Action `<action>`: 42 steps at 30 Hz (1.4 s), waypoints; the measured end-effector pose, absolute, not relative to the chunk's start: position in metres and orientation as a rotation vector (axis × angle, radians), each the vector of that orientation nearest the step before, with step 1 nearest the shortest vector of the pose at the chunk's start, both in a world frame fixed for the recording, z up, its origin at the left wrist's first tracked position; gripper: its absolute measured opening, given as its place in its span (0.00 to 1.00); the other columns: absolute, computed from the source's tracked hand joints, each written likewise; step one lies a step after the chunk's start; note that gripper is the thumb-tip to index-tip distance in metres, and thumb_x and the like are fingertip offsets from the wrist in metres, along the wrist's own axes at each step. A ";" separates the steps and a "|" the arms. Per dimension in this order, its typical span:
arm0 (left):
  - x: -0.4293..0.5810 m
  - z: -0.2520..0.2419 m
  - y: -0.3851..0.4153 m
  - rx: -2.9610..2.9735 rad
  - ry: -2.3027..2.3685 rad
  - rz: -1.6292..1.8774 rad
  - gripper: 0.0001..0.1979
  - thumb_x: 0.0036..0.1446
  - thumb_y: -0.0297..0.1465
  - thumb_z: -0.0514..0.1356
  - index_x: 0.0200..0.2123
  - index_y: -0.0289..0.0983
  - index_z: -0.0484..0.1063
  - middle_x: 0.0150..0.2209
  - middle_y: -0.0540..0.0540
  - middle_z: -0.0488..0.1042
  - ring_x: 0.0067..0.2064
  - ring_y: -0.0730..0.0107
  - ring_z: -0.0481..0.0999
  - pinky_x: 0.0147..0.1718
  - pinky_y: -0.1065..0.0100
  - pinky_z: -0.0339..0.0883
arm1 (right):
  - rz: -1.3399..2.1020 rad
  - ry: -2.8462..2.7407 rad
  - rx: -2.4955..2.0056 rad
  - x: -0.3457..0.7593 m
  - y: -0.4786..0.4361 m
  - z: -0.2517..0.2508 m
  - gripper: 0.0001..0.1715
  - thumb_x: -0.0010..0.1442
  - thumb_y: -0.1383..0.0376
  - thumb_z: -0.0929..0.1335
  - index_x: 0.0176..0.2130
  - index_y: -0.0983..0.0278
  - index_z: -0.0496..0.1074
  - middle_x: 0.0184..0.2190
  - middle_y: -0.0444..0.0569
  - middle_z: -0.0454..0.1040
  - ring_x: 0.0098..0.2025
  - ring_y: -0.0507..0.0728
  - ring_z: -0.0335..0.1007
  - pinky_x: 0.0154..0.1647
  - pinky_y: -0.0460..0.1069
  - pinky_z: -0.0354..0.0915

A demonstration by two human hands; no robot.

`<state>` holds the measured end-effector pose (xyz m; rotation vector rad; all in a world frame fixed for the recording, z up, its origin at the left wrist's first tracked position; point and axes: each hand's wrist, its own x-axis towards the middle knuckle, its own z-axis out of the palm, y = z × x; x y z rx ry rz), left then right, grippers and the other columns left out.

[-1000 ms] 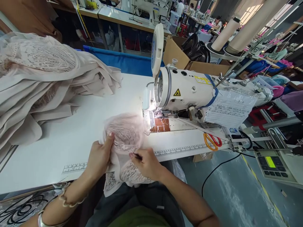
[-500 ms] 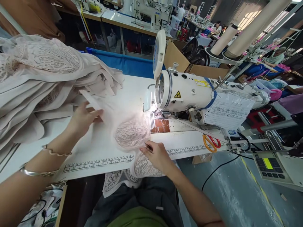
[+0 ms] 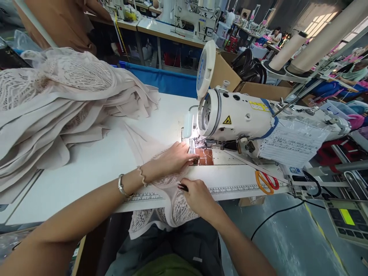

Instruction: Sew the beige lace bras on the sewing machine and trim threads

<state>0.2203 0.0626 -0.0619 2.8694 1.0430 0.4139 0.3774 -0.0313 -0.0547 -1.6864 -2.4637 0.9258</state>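
My left hand (image 3: 174, 158) lies over a pale pink lace garment piece (image 3: 180, 209), its fingers stretched towards the sewing machine's needle area. The thumb and fingertips reach the brown plate (image 3: 204, 157) beside the presser foot. Below it, my right hand (image 3: 199, 197) is closed around a small dark pointed tool (image 3: 183, 187), possibly tweezers; most of it is hidden in the grip. The lace runs under both hands and hangs over the table's front edge onto my lap. A sheer flap (image 3: 140, 140) of it spreads left of the machine.
The white sewing machine (image 3: 238, 113) stands at centre right, a handwritten sheet (image 3: 293, 142) on its arm. Orange-handled scissors (image 3: 263, 183) lie near the ruler-marked front edge. Beige lace pieces (image 3: 57, 103) are piled at left. A cardboard box (image 3: 225, 73) and thread cones (image 3: 289, 51) stand behind.
My left hand has moved right, from the sheer fabric near the pile onto the lace by the needle. My right hand keeps the dark tool and has hardly moved. The view has shifted slightly.
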 end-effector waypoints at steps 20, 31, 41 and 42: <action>0.230 -0.060 0.090 2.318 1.440 0.667 0.08 0.61 0.24 0.57 0.36 0.33 0.76 0.35 0.41 0.74 0.40 0.56 0.73 0.42 0.56 0.68 | 0.998 -2.334 -1.683 0.379 -0.033 -0.060 0.11 0.64 0.72 0.67 0.42 0.62 0.79 0.35 0.51 0.82 0.38 0.60 0.78 0.33 0.47 0.59; 0.195 -0.091 0.053 2.501 0.524 0.693 0.14 0.68 0.30 0.54 0.51 0.35 0.77 0.55 0.35 0.78 0.59 0.53 0.74 0.60 0.49 0.67 | 0.385 -2.400 -2.002 0.421 0.013 -0.030 0.16 0.73 0.56 0.62 0.45 0.63 0.73 0.37 0.55 0.81 0.38 0.61 0.77 0.33 0.49 0.55; 0.195 -0.113 0.047 2.705 0.812 0.695 0.16 0.66 0.30 0.56 0.56 0.35 0.69 0.62 0.35 0.71 0.66 0.45 0.64 0.64 0.41 0.59 | -0.170 -2.389 -2.092 0.408 0.039 -0.057 0.14 0.75 0.63 0.59 0.45 0.68 0.70 0.40 0.59 0.78 0.40 0.59 0.76 0.32 0.48 0.57; 0.195 -0.114 0.047 2.708 0.811 0.720 0.16 0.66 0.30 0.57 0.55 0.35 0.70 0.62 0.36 0.71 0.66 0.46 0.65 0.63 0.41 0.60 | -0.189 -2.410 -2.093 0.405 0.041 -0.059 0.16 0.76 0.61 0.59 0.45 0.68 0.70 0.39 0.58 0.78 0.37 0.58 0.77 0.30 0.48 0.55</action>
